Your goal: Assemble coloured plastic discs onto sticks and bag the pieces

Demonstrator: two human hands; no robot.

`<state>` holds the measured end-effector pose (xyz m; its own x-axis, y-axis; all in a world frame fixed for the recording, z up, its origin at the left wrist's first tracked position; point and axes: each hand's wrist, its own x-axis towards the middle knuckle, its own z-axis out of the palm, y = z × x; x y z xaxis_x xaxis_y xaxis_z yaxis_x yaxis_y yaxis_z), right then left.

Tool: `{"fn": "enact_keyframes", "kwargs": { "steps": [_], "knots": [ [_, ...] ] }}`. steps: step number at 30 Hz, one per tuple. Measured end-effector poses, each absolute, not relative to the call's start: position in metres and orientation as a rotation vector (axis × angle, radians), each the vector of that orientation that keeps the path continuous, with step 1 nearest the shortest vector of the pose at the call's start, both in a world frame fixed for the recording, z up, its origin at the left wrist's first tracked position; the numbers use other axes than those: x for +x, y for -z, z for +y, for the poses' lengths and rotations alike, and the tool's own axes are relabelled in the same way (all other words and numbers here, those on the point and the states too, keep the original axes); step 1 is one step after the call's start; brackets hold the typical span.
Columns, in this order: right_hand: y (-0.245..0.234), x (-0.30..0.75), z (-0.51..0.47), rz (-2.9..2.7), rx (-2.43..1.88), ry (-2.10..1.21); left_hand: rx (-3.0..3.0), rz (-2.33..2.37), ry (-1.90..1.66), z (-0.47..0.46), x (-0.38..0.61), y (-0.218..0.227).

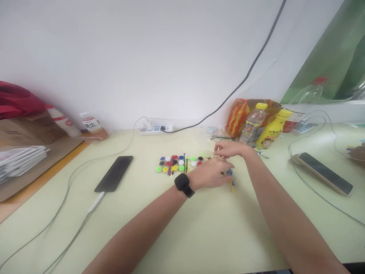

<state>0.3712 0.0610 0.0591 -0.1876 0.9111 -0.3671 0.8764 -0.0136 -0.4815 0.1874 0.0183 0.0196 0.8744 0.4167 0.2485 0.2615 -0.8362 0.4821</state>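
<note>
Groups of small round pieces with coloured tops (175, 168) stand in rows on the table, with thin coloured strips (186, 163) between them. My left hand (209, 174), with a black watch on its wrist, reaches over the right-hand group and covers part of it. Its fingers are apart, near a small blue piece (229, 172) and a thin yellow piece (232, 186). Just beyond, my right hand (229, 148) hangs over the far edge of the group, fingers bent and drawn together. Whatever is between those fingertips is too small and blurred to name.
A black phone (114, 174) on a cable lies at left, another phone (325, 173) at right. Behind my right hand are a yellow-capped bottle (253, 123), a yellow bottle (274, 129) and a red-yellow bag (237, 117). A power strip (155, 129) sits by the wall.
</note>
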Motion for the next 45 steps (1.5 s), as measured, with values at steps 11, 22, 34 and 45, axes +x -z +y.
{"fn": "enact_keyframes", "kwargs": {
  "steps": [11,22,34,45],
  "knots": [
    [-0.069,0.373,0.054,-2.183,-1.961,-0.994,2.738,0.515,-0.438,-0.007,0.214,0.019],
    [-0.080,0.388,0.047,-2.086,-1.891,-1.055,1.978,0.581,-0.509,-0.005,0.211,0.000],
    [-0.093,0.392,0.025,-1.887,-1.800,-1.416,1.242,0.562,-0.546,0.026,0.190,-0.016],
    [-0.107,0.387,0.022,-1.972,-1.730,-1.077,1.528,0.608,-0.593,0.042,0.175,-0.040]
  ]
}}
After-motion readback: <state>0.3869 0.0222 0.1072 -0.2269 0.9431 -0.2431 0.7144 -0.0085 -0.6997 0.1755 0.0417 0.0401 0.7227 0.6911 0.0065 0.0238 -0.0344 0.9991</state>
